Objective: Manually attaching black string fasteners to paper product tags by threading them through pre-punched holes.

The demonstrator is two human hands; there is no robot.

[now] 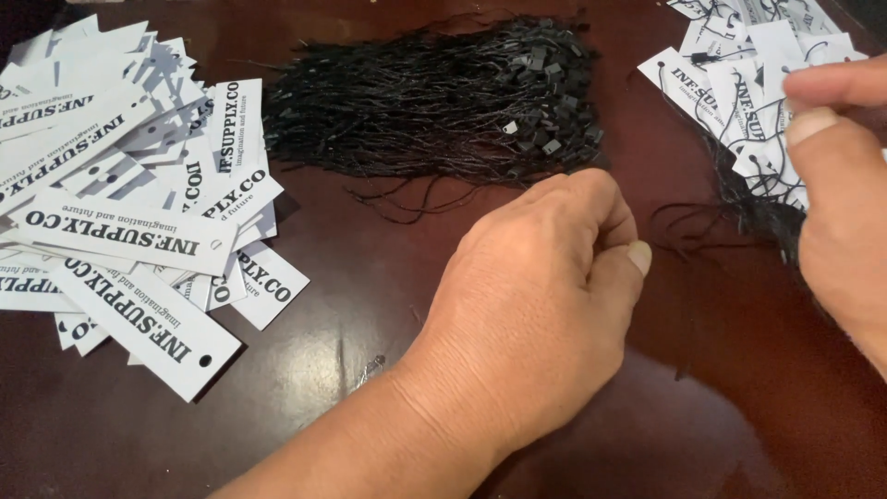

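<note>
Left hand [540, 305] curls loosely, its grip holding nothing visible, just below the bundle of black strings [434, 102], while right hand [845, 203] pinches at strung tags [739, 102] to the bundle's right.

A dark reddish-brown polished desk [702, 407] fills the view, with soft light glaring off it toward six o'clock.

Left hand [536, 305] curled, right hand [845, 199] pinching
</note>
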